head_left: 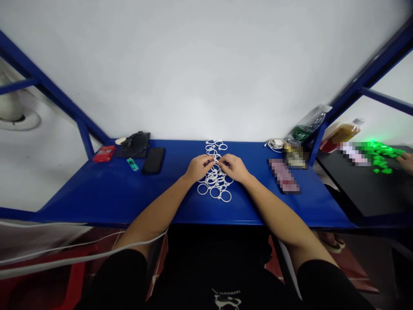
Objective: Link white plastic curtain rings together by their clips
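Observation:
A spread of white plastic rings (214, 192) lies on the blue table (180, 206) in front of me, several of them overlapping. Some more rings of the same kind trail toward the wall. Over the middle of them, my left hand (197, 167) and my right hand (236, 167) come close together. The fingers of both are bent in a pinch, meeting at a white ring (216, 160) between them. Small joints or clips seem to sit on the rings, too small to make out well.
At left lie a black phone (154, 160), a teal lighter (132, 164), a red box (104, 153) and a crumpled black bag (137, 142). At right are a coiled white cable (275, 145) and a plastic bottle (308, 125). Another person's hand (405, 162) is beside glowing green pieces (382, 157).

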Available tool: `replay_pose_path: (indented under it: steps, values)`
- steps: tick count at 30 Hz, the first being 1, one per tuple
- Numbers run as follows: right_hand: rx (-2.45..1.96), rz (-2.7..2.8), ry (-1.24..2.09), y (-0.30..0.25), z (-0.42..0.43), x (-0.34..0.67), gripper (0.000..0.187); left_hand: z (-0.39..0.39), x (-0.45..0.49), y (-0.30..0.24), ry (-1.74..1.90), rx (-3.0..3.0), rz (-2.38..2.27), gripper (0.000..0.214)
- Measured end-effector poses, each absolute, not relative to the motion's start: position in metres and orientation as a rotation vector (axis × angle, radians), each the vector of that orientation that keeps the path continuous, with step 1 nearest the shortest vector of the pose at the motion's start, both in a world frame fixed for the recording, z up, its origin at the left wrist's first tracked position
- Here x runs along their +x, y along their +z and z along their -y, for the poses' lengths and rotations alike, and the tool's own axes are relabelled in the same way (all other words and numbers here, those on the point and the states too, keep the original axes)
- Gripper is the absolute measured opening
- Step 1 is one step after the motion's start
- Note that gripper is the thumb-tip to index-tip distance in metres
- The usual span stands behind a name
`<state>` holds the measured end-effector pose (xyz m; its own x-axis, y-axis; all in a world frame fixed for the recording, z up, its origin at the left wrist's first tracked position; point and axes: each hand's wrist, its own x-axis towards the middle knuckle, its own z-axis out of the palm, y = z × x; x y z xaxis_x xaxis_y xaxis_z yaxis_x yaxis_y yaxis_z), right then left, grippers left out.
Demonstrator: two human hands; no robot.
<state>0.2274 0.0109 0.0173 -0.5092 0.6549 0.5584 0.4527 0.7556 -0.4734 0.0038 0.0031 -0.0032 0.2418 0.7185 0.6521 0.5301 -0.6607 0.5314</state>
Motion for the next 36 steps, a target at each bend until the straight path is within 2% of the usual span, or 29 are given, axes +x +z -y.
replay_pose_path:
  steps: [7,14,25,31,36]
  values:
    - [-0.810,2.210,0.368,0.019,-0.005,0.226,0.025,0.001,0.006,0.001,1.511,2.306,-1.140,0.016]
    - [-0.832,2.128,0.350,0.020,-0.004,0.227,0.027,0.006,0.009,0.005,1.506,2.321,-1.075,0.019]
    - [-0.801,1.994,0.529,0.023,0.000,0.218,0.030,0.011,0.010,0.018,1.422,2.293,-1.048,0.022]
    - [-0.935,2.105,0.327,0.017,-0.019,0.231,0.026,0.005,0.001,0.020,1.362,2.484,-1.030,0.011]
    - [-0.949,2.323,0.236,0.000,-0.039,0.249,0.032,0.006,0.005,0.009,1.204,2.534,-0.902,0.012]
